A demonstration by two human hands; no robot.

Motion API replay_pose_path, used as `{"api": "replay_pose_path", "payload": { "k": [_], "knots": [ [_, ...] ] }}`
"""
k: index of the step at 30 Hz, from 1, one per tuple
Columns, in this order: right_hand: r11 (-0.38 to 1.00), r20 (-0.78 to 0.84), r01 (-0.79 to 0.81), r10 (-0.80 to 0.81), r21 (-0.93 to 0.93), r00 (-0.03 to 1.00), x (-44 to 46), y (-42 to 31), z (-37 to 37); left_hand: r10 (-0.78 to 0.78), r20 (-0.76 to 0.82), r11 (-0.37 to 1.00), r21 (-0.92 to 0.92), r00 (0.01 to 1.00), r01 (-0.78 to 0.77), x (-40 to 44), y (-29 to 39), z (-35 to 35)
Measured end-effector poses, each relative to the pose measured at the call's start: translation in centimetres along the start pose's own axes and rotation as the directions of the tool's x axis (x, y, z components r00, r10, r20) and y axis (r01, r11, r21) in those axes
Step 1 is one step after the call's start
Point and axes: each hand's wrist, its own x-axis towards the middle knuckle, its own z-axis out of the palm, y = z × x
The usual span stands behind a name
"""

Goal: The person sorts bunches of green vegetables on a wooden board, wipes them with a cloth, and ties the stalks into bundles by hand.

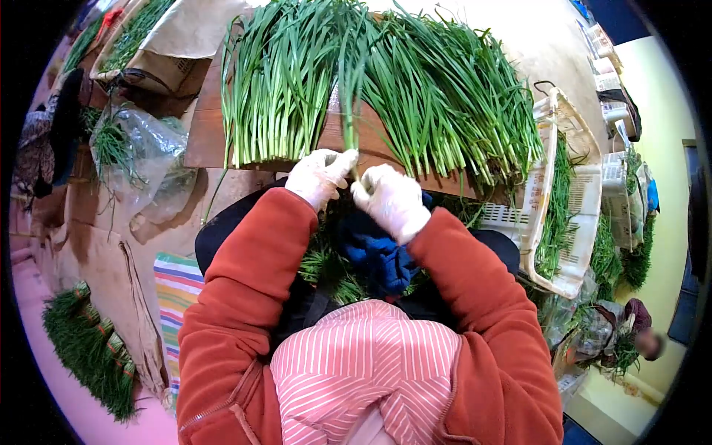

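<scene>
My left hand [320, 176], in a white glove, is closed round the lower stems of a few garlic chives [349, 122], whose green leaves point away from me. My right hand [393, 202], gloved too, is pinched at the root end of these chives, just beside the left fingers. Both hands are at the near edge of a brown wooden board [204, 137]. On that board lie a left pile of chives [285, 89] with pale, clean stems and a right pile of chives [452, 104] with browner root ends.
White plastic crates [584, 222] holding chives stand at the right. To the left lie a clear plastic bag [144, 152] and tied chive bundles [89, 348]. A dark blue cloth [378, 256] is on my lap. Another person [630, 337] is at the far right.
</scene>
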Motion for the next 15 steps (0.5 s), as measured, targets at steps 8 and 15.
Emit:
{"api": "replay_pose_path", "payload": {
  "k": [8, 15],
  "knots": [
    [0.498, 0.394, -0.286, -0.125, 0.819, 0.911, -1.8, 2.0, 1.5, 0.139, 0.316, 0.952, -0.303, 0.939, -0.040, -0.3, -0.4, 0.4],
    [0.413, 0.429, -0.354, -0.102, 0.839, 0.897, -2.9, 2.8, -0.2, 0.073, 0.453, 0.891, -0.430, 0.889, 0.146, 1.2, -1.4, 0.5]
  ]
}}
